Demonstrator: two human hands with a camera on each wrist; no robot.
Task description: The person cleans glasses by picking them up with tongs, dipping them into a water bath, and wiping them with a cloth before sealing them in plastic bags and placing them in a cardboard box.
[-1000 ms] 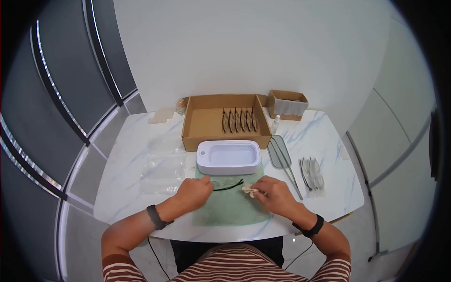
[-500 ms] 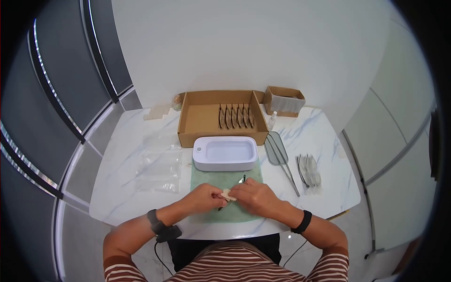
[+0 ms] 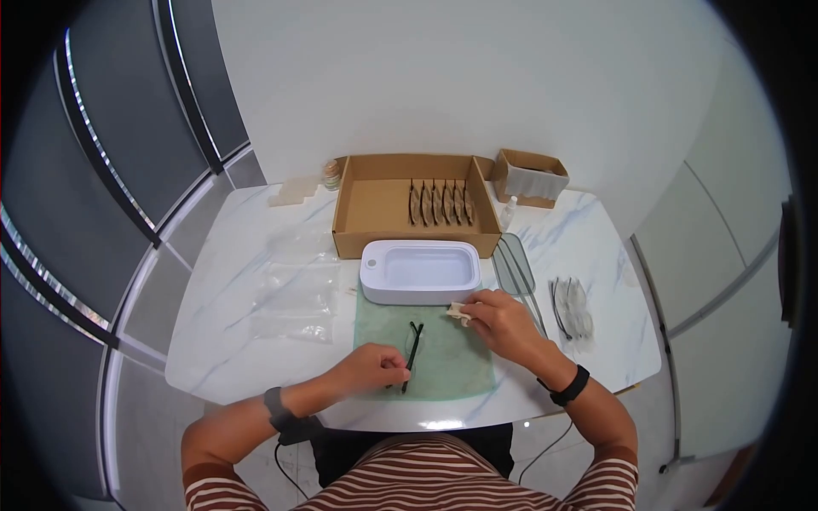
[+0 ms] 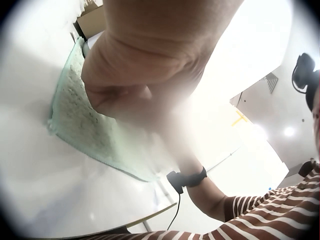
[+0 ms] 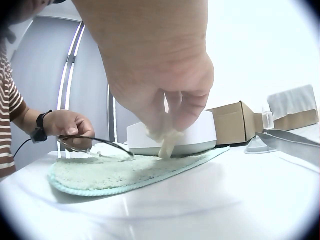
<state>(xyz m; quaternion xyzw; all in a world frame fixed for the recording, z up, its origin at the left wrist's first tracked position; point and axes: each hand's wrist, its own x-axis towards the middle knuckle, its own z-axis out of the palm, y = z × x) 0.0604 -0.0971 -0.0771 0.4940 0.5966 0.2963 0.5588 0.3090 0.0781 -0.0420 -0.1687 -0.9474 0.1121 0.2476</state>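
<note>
My left hand [image 3: 368,370] holds a pair of eyeglasses [image 3: 414,347] by one end, over the green cloth mat [image 3: 452,362]. The dark temples point away from me, and the clear lenses barely show from above. In the right wrist view a dark temple [image 5: 112,143] slopes down from the fingers toward the mat. Near the front right corner of the white cleaner tub [image 3: 417,295], my right hand [image 3: 509,328] pinches a crumpled cream cloth [image 3: 458,313]. The cloth hangs beneath the fingertips, just over the mat. In the left wrist view, my palm hides the eyeglasses.
Behind the tub stands a cardboard tray [image 3: 375,196] with several eyeglasses in a row. A small box [image 3: 532,179] and a spray bottle [image 3: 509,211] are at back right. Bagged eyeglasses [image 3: 573,308] and a grey mesh strainer [image 3: 514,264] lie right, clear plastic bags [image 3: 294,294] left.
The hands came together with the cloth at the eyeglasses, then parted. The right hand moved away to the right with the cloth; the eyeglasses turned from sideways to pointing away from me.
</note>
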